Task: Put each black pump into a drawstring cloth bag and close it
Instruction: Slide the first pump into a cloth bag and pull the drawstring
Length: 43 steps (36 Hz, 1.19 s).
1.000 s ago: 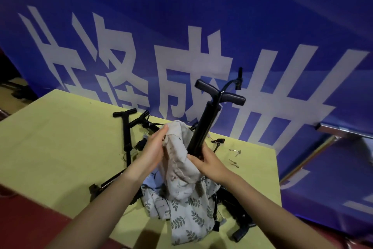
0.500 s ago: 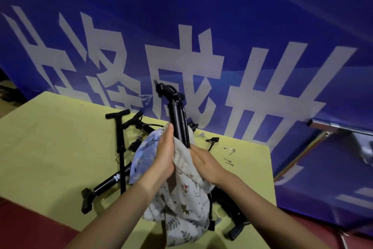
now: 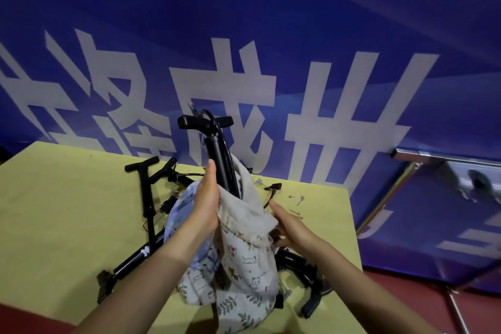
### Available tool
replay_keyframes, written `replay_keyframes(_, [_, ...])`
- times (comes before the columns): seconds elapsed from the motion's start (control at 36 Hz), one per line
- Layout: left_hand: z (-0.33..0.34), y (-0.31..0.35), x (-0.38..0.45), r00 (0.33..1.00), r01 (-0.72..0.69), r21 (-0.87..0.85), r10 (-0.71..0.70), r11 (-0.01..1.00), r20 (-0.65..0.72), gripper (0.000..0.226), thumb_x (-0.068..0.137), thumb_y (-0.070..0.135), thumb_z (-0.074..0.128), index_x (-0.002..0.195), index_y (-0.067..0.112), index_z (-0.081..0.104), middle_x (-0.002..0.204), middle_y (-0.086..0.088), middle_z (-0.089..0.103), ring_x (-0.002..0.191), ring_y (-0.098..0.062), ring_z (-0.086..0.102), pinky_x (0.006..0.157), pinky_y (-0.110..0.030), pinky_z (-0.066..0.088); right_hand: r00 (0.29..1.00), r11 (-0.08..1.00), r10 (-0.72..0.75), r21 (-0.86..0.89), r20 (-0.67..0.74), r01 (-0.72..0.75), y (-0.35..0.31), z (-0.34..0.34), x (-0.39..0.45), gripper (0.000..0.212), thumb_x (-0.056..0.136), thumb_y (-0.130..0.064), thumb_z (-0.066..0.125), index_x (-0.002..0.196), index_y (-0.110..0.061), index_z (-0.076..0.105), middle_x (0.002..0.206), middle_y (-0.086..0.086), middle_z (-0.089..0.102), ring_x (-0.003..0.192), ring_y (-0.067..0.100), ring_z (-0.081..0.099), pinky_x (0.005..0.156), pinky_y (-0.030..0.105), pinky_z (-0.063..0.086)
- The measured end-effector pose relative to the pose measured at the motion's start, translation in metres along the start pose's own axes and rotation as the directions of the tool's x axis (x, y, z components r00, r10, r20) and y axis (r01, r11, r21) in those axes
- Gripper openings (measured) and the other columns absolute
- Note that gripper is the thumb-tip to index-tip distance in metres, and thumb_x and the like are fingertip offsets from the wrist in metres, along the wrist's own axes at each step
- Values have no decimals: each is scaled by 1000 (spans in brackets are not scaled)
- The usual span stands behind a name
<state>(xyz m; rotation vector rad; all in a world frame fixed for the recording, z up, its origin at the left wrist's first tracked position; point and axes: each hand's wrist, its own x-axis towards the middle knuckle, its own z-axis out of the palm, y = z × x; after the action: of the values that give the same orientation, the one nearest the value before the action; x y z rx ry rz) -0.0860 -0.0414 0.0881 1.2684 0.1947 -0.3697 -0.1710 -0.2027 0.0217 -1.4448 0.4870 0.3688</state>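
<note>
Blue banner wall (image 3: pixel 298 8), yellow table (image 3: pixel 67 211)

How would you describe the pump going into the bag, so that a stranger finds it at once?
Start at the yellow table before the blue banner. Above its middle, two hands hold a cream cloth bag. The black pump rises upright out of that bag, whereas the other pumps lie flat.

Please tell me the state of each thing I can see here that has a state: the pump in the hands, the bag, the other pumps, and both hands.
Held pump: roughly upright, lower part inside the bag, handle sticking out.
Cloth bag: mouth open, bunched around the pump, not drawn closed.
Left hand: grips the bag's rim beside the pump.
Right hand: holds the bag's other side.
Loose pumps: lying on the yellow table, unbagged.
</note>
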Motion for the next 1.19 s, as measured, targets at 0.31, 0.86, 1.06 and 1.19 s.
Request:
replay_keyframes(0.31, [-10,3,-15,986,-164,179,157,970,49,19,97,37,51,107,24,61,105,0,69,106,-18,64,91,-34,51,925,904,-346,-320,-158,283,-3,-7,-5,30,93,-34,59,66,-22,59,60,-9,56,54,9,51,58,30,42])
replay_keyframes(0.86, [-13,1,-22,973,-229,286,231,931,26,21,99,33,48,98,13,55,70,8,53,63,4,55,52,-9,41,990,983,105,143,91,-118,-15,-11,-13,51,92,-47,57,125,-9,62,119,9,68,111,26,64,101,39,47])
replay_keyframes(1.06, [-19,-7,-17,971,-232,406,235,884,43,31,96,44,50,84,16,54,72,-3,50,70,-14,52,65,-26,43,986,991,131,16,108,-133,-15,-25,-21,47,82,-54,65,108,-15,62,104,10,61,92,24,52,76,30,42])
replay_keyframes(1.19, [-19,-2,-16,970,-241,352,233,904,65,33,96,43,50,104,13,61,94,0,67,88,-12,63,72,-22,50,958,897,10,421,287,-135,-20,-40,-32,41,71,-38,81,103,-13,71,105,7,69,93,23,65,79,35,52])
